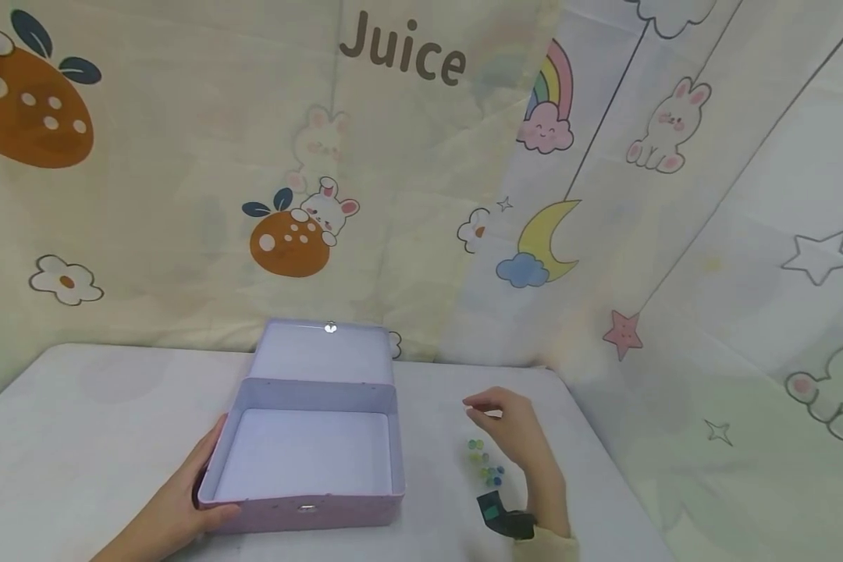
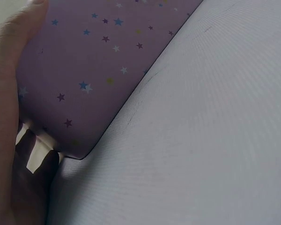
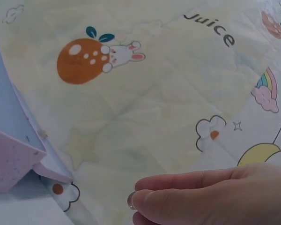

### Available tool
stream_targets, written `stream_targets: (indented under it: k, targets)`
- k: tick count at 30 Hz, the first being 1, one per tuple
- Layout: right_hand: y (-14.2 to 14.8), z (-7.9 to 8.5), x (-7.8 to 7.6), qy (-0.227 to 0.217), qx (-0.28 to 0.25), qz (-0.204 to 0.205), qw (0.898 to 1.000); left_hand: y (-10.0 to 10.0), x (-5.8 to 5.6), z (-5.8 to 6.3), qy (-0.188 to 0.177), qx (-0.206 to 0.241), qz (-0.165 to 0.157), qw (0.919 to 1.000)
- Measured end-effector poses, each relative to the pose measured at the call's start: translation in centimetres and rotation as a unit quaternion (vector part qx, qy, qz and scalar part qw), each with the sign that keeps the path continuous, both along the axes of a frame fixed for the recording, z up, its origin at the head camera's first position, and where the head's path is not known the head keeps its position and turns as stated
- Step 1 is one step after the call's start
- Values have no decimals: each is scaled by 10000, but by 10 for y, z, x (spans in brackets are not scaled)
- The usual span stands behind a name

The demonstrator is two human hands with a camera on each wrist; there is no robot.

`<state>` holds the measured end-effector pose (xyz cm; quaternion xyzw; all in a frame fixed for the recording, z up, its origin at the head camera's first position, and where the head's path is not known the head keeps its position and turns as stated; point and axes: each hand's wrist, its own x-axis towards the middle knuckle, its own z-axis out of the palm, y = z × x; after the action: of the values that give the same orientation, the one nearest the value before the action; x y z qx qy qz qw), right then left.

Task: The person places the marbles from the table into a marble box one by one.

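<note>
A lilac tin box [image 1: 300, 511] stands on the table with its lid [image 1: 323, 351] raised at the back. Its inside floor is bare. My left hand [image 1: 176, 499] grips the box's front left corner, thumb on the front wall and fingers along the left side. In the left wrist view the box's outer wall [image 2: 96, 61] shows small printed stars. My right hand [image 1: 509, 425], held above the table right of the box, pinches a small clear marble [image 3: 130, 200] at its fingertips. Several green, yellow and blue glass marbles [image 1: 497, 481] lie on the table near that wrist.
The white-covered table [image 1: 112, 437] runs back to a hanging cloth [image 1: 407, 195] printed with rabbits, oranges and a moon. A second printed cloth [image 1: 730, 312] closes off the right side. A dark strap piece [image 1: 509, 523] sits at my right wrist.
</note>
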<state>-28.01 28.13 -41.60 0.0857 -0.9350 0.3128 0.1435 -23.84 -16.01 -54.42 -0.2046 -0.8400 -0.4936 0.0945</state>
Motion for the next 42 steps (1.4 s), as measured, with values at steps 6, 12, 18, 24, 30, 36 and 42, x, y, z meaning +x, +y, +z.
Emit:
stream_targets:
  k: [6, 12, 18, 24, 30, 36, 42]
  targets:
    - [-16, 7, 0, -136, -235, 315, 9991, 3, 0, 1, -188, 91, -56, 9998]
    - [-39, 11, -3, -334, -606, 710, 9951, 0, 1, 1, -357, 28, 22, 9994]
    - [-66, 6, -6, -249, -433, 1010, 9936, -2, 1, 2, -482, -57, 94, 9988]
    - [-88, -5, -7, -350, -277, 1227, 9914, -2, 1, 4, -311, -269, 141, 9991]
    - [-105, -11, -6, -581, -145, 1314, 9895, -1, 2, 2, -242, -181, 127, 9995]
    - [-124, -17, -3, -641, 181, 1659, 9839, 0, 1, 3, -425, -145, 106, 9989]
    - [-144, -30, -1, -239, 1351, 1788, 9743, 1, 1, 1, -293, 27, 41, 9996]
